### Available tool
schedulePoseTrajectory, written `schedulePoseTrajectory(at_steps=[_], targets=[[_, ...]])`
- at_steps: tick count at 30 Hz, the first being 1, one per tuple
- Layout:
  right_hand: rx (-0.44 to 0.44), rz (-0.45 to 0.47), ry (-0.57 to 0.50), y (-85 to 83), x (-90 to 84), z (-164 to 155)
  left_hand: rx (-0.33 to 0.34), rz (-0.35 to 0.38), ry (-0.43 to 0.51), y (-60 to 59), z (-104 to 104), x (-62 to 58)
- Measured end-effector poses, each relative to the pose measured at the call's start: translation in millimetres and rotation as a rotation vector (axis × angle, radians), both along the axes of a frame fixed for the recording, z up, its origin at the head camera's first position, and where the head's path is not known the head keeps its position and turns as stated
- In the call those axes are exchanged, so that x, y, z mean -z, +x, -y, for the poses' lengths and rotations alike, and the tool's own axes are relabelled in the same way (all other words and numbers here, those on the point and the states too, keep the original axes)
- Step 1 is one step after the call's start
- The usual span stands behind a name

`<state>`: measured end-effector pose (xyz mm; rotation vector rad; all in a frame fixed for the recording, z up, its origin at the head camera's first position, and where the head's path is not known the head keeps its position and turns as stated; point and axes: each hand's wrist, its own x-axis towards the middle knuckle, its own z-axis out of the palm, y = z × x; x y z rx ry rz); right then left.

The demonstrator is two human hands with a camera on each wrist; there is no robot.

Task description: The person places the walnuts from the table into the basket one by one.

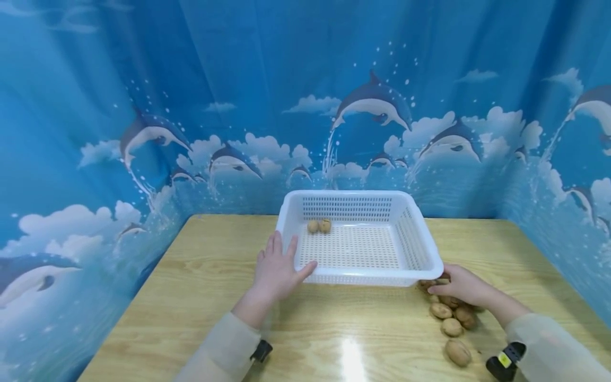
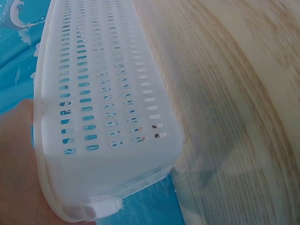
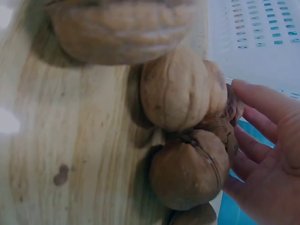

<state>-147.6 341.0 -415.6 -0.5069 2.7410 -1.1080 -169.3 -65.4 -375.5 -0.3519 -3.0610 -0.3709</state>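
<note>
A white plastic basket with slotted walls stands on the table, two walnuts inside near its back left. My left hand lies against the basket's front left corner, fingers spread and straight, thumb reaching over the front rim. In the left wrist view, part of that hand shows beside the rim; its fingertips are hidden. By the front right corner, my right hand has thumb and fingers around a dark walnut, partly hidden. Several more walnuts lie close to this hand.
The loose walnuts form a small pile on the right of the wooden table, with one walnut nearer the front. Behind the table hangs a blue dolphin-print curtain, which also runs along both sides.
</note>
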Motion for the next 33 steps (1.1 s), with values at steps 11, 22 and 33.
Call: schedulePoseTrajectory(at_steps=[11,22,33], targets=[[0.021,-0.038,0.065,3.7,7.4,-3.8,0.002,-0.001,-0.004,-0.8,-1.0,2.2],[0.041,0.028,0.059,12.0,4.5,-14.6,-0.01,-0.004,0.002,-0.4,-0.7,1.5],[0.149,-0.007,0.075,18.0,-3.6,-29.1,-0.012,0.008,0.012,0.2,-2.1,-0.8]])
